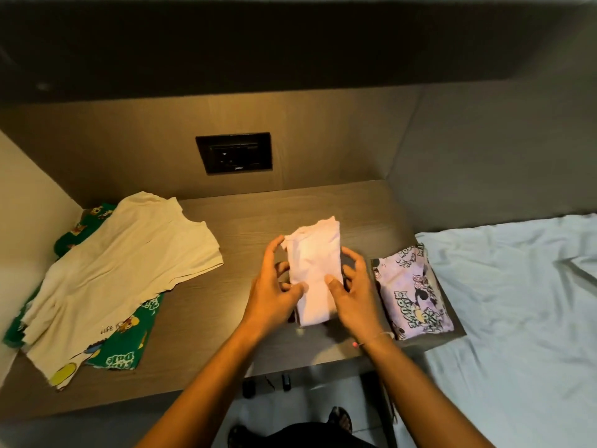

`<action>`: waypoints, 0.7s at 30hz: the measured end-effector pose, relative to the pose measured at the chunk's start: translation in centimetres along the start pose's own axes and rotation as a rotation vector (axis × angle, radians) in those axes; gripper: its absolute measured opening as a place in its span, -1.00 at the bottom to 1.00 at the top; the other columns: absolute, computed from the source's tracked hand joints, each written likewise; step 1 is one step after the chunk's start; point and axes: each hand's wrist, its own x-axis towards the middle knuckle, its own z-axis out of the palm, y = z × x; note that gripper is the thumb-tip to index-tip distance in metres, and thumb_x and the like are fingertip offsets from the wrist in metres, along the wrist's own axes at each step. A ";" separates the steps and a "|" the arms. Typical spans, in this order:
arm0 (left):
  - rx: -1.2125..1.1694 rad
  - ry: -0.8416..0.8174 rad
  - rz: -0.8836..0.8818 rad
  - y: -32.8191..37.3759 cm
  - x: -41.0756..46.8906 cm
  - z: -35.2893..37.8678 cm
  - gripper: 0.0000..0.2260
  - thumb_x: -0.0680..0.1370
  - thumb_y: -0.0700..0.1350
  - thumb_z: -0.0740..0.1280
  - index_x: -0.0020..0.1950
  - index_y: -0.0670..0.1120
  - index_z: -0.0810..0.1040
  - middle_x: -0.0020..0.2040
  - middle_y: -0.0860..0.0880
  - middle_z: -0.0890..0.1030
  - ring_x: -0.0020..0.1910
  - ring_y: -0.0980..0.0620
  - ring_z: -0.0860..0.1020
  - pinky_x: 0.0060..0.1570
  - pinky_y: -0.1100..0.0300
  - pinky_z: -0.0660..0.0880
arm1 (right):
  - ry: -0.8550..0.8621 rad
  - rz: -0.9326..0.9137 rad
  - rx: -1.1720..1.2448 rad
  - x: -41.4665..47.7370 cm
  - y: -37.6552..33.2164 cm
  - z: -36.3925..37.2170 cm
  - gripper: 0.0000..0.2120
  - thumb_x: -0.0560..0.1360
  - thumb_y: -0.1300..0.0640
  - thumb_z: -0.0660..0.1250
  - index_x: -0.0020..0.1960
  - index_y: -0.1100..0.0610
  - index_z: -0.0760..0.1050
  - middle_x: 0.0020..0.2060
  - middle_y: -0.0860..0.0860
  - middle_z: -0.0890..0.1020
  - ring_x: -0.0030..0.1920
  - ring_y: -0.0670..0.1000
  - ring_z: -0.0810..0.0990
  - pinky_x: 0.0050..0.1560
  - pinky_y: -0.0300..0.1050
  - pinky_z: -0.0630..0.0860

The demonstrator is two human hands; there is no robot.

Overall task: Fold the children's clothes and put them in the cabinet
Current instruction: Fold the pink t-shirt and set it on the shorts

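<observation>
A pale pink garment [315, 263], folded into a narrow strip, lies on the wooden desk [245, 221]. My left hand [274, 286] presses its left edge and my right hand [352, 292] its right edge, thumbs resting on the cloth. A folded lilac cartoon-print garment [410, 292] sits just right of my right hand. At the left, a cream shirt [122, 270] lies unfolded over a green cartoon-print garment [129, 337].
A black wall socket [234, 153] is set in the back panel. A dark shelf hangs overhead. A bed with a light blue sheet [517, 302] adjoins the desk's right side. Below the desk edge, tiled floor and my sandalled feet [339, 418] show.
</observation>
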 end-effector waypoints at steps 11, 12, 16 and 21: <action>0.313 -0.238 0.057 2.5 1.8 15.0 -0.22 0.46 -0.20 0.46 0.55 0.15 0.12 0.47 0.16 0.32 0.42 -0.04 0.36 0.28 0.02 0.48 | 0.185 0.044 -0.500 -0.1 -0.4 -15.8 -0.39 0.47 0.09 0.43 0.43 -0.03 0.24 0.25 -0.02 0.53 0.12 0.07 0.59 0.05 -0.03 0.58; 0.535 -0.250 0.056 1.9 2.0 15.7 -0.24 0.48 -0.11 0.45 0.56 0.09 0.10 0.54 0.05 0.22 0.48 -0.07 0.26 0.38 0.01 0.37 | 0.146 0.093 -0.589 0.0 0.2 -16.5 -0.39 0.48 0.07 0.42 0.44 0.00 0.23 0.30 0.03 0.52 0.16 0.14 0.58 0.12 0.07 0.56; 0.856 -0.237 0.227 -0.7 1.7 14.9 -0.19 0.48 0.26 0.28 0.58 0.08 -0.09 0.60 0.00 -0.23 0.56 -0.03 -0.25 0.50 -0.04 -0.16 | 0.106 -0.058 -0.810 -0.1 2.5 -17.8 -0.39 0.51 -0.12 0.33 0.47 -0.04 0.19 0.40 0.04 0.44 0.30 0.12 0.48 0.24 0.06 0.46; 1.133 -0.535 0.384 -2.2 3.5 13.6 -0.08 0.43 0.50 0.05 0.59 -0.01 -0.15 0.60 0.00 -0.19 0.54 -0.02 -0.34 0.48 -0.22 -0.26 | -0.203 -0.196 -1.163 3.1 4.2 -18.1 -0.40 0.60 -0.20 -0.05 0.56 -0.04 -0.12 0.57 -0.01 0.03 0.56 0.07 0.00 0.51 0.07 0.01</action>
